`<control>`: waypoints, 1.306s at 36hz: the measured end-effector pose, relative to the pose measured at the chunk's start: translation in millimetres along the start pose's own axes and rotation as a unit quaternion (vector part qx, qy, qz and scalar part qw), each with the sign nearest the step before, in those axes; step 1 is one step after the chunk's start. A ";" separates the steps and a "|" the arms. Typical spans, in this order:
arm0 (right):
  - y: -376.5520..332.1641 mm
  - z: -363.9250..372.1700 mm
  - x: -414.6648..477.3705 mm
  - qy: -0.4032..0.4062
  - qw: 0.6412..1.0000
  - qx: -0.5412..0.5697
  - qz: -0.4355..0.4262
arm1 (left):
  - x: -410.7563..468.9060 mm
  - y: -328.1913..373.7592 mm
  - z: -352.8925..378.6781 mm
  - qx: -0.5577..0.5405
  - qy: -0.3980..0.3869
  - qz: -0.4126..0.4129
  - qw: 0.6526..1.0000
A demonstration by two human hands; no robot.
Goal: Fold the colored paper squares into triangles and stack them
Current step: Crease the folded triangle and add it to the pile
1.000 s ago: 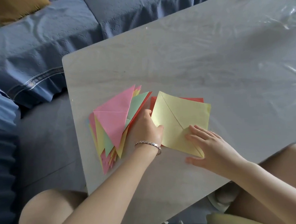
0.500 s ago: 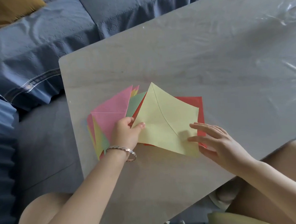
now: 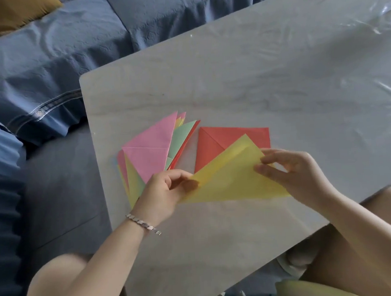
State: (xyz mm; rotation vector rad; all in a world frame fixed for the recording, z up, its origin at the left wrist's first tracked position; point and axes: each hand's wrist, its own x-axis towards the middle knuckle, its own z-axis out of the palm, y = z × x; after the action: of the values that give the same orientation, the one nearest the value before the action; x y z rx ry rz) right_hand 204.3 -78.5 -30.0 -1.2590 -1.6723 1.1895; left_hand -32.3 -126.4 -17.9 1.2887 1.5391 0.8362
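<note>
Both hands hold a yellow paper (image 3: 230,177) folded over into a triangle shape, lifted just above the table. My left hand (image 3: 163,193) pinches its left corner, and my right hand (image 3: 290,171) pinches the doubled edge at the right. Behind the yellow paper a red paper square (image 3: 214,142) lies flat on the table, partly hidden. To the left lies a fanned stack of folded triangles (image 3: 151,152), pink on top, with green, yellow and red edges showing beneath.
The pale grey table (image 3: 231,81) is covered with clear plastic film (image 3: 378,15) at the far right. A blue sofa (image 3: 47,60) with a mustard cushion (image 3: 14,12) runs along the left and back. My bare knees are at the table's near edge.
The yellow paper was lying open on the red square; now it is lifted off and folded over between both hands. The red square is uncovered. My left hand left the triangle stack.
</note>
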 end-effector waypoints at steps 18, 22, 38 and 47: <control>-29.7 22.6 -10.5 0.035 0.999 0.014 0.009 | -7.8 38.3 30.9 0.104 0.191 0.131 0.967; -31.9 25.0 -13.3 0.048 0.999 0.011 -0.001 | -8.5 39.5 36.7 0.066 0.205 0.127 0.968; -42.1 28.6 -22.1 0.075 0.994 0.080 0.007 | -19.6 38.8 41.1 0.080 0.193 0.174 0.962; -43.2 26.5 -22.8 0.078 0.994 0.076 0.005 | -20.8 38.6 41.1 0.077 0.188 0.177 0.963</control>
State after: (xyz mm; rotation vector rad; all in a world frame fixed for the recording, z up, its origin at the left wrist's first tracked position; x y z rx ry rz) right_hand 173.1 -111.3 2.2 -1.2325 -1.4378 1.1700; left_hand 19.8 -140.8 8.3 1.6180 1.7193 1.2674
